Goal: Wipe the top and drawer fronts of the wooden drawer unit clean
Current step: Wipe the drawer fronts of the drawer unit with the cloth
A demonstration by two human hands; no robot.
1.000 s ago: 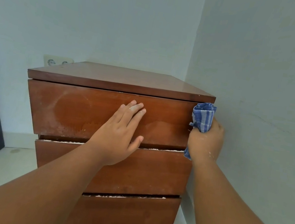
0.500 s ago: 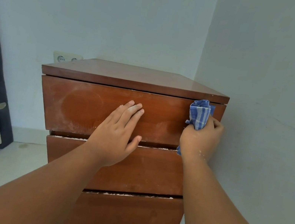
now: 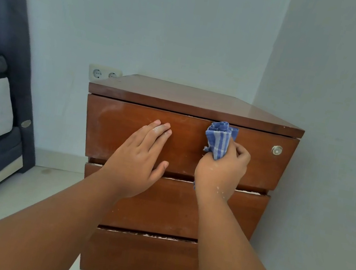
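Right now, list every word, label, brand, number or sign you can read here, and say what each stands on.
No readable text anywhere in this view.
The drawer unit and the cloth bear no label or print.
The lock, the wall socket and the metal disc on the bed frame: any marking is too small to read.

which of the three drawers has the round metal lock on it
The top drawer, just under the unit's top board: its silver lock sits near the right end. The middle drawer and bottom drawer show only plain wood where visible.
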